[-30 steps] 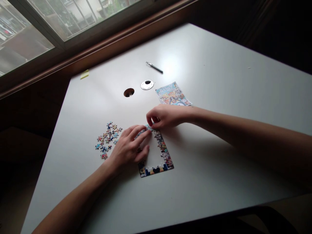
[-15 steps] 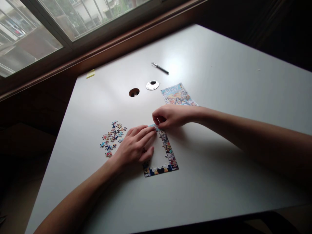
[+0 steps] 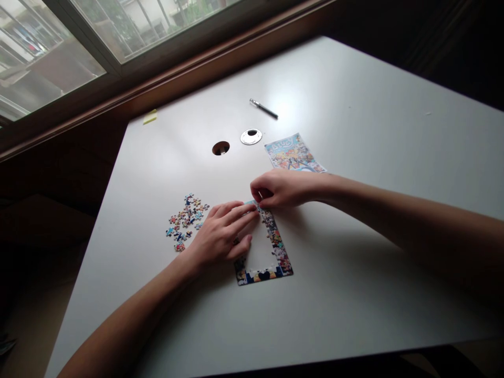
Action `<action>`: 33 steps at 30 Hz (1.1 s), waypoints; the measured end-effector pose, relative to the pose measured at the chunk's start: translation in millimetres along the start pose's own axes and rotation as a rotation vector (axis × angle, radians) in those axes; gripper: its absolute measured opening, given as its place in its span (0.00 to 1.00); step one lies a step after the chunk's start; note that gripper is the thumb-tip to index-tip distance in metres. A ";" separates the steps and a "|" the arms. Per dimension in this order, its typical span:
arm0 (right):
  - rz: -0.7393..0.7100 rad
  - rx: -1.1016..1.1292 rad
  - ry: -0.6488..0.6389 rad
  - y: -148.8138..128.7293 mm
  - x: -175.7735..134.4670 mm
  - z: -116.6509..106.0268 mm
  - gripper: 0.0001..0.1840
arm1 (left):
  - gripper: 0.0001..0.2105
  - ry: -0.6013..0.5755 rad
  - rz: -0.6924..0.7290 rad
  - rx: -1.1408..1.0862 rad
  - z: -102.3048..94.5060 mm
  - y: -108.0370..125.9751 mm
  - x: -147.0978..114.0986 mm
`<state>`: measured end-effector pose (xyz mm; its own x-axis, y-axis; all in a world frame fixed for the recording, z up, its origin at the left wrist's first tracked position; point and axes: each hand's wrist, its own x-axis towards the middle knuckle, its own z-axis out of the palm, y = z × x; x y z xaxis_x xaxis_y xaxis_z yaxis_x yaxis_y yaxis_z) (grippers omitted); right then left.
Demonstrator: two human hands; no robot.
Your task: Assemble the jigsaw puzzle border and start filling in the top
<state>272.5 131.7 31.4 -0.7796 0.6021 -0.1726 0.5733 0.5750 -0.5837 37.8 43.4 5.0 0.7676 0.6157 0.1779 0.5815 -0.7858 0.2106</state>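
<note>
A jigsaw puzzle border (image 3: 280, 247) lies on the white table, its rectangular frame joined around a bare middle. My left hand (image 3: 227, 231) rests flat across its left side and top edge, fingers stretched out, covering much of that side. At the top right corner, my right hand (image 3: 275, 188) is closed in a pinch on a puzzle piece, mostly hidden by the fingers. Loose puzzle pieces (image 3: 187, 218) are heaped to the left of my left hand. Behind my right hand lies a printed picture sheet (image 3: 293, 151) with a "Bluey" heading.
The white table (image 3: 354, 304) has a round cable hole (image 3: 221, 148) with its metal cover (image 3: 251, 137) beside it. Farther back are a pen (image 3: 263, 108) and a yellow sticky note (image 3: 150, 116). A window (image 3: 149, 23) borders the table's far side.
The whole view has shifted slightly, so things appear a little farther right. Both hands keep nearly the same places on the puzzle border.
</note>
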 end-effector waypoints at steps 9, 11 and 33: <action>0.014 -0.037 -0.009 1.7 2.4 0.4 0.07 | 0.22 -0.001 0.003 -0.033 -2.5 -2.6 0.4; 0.018 -0.032 -0.009 1.8 2.4 1.0 0.07 | 0.22 0.003 0.004 -0.034 -2.9 -3.2 0.5; 0.055 -0.060 -0.029 -2.0 -2.8 -2.4 0.07 | 0.22 -0.008 0.012 0.034 -1.9 2.2 -3.3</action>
<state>274.1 130.2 35.0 -0.7528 0.6181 -0.2264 0.6290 0.5740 -0.5243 36.0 39.8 6.7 0.7765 0.6061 0.1722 0.5813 -0.7946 0.1753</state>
